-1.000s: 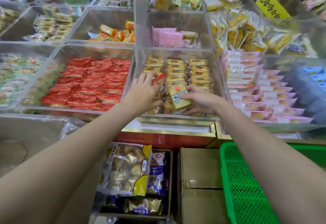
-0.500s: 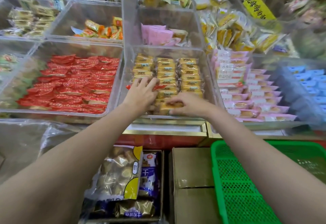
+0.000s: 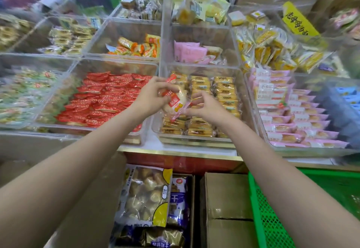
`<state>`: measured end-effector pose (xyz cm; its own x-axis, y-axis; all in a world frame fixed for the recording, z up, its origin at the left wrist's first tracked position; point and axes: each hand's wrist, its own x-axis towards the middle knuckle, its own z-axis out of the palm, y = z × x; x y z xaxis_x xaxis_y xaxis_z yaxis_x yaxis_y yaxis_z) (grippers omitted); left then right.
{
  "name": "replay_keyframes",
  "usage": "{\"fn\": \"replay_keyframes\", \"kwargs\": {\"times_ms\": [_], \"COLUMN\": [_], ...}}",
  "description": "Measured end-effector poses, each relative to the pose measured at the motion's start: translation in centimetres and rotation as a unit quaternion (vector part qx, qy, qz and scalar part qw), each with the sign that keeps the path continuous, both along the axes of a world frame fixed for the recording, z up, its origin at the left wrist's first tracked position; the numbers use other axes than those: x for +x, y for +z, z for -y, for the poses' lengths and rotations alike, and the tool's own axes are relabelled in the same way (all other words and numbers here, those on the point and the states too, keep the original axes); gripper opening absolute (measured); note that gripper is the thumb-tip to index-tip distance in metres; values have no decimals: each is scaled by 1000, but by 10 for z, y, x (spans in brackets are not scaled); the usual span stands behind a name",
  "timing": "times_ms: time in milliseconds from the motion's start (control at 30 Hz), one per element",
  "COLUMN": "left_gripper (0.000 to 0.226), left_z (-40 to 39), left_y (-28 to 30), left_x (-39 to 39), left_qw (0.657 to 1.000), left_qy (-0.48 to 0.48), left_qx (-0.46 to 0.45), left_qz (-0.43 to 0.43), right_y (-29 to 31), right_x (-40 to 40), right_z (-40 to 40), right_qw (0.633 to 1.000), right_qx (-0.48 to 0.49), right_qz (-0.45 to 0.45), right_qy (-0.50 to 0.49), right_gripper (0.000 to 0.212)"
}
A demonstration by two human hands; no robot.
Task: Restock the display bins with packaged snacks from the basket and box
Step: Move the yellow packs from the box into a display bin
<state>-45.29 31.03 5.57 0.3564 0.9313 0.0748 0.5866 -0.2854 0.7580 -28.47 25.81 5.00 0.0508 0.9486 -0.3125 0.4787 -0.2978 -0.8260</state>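
Pinching a red-and-white snack packet [image 3: 173, 101] between left hand [image 3: 151, 97] and right hand [image 3: 204, 107], the person is risking it slipping into the yellow-snack bin [image 3: 198, 68] below.

A shop table [image 3: 181, 152] with a gold edge and red front stands below the fingers, brightly lit

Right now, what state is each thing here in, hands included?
left hand: holds the red-and-white snack packet above the bins
right hand: pinches the packet's lower end
yellow snack bin: nearly full, neat rows
red snack bin: well filled
green basket: contents unseen
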Motion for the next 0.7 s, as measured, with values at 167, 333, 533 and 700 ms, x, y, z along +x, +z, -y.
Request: {"fn": "replay_keyframes", "kwargs": {"times_ms": [167,333,533,700], "left_gripper": [36,42,34,19], "left_z": [2,-11,-49,-78], "left_y": [15,15,16,-16], "left_x": [-61,-112,-187,-240], "left_qw": [956,913,972,995], "left_qy": [29,39,29,-21], "left_qx": [-198,-219,-142,-78], "left_qz": [213,343,187,-60], "right_y": [20,25,16,5], "right_x": [-43,-98,-188,-214], "right_z": [-10,-26,-72,-76], "right_qw": [957,926,957,977], "right_qx": [-42,-49,137,152], "right_qz": [-284,-367,-149,51], "right_qy": [-44,-74,-206,-143], "right_gripper": [48,19,33,38]}}
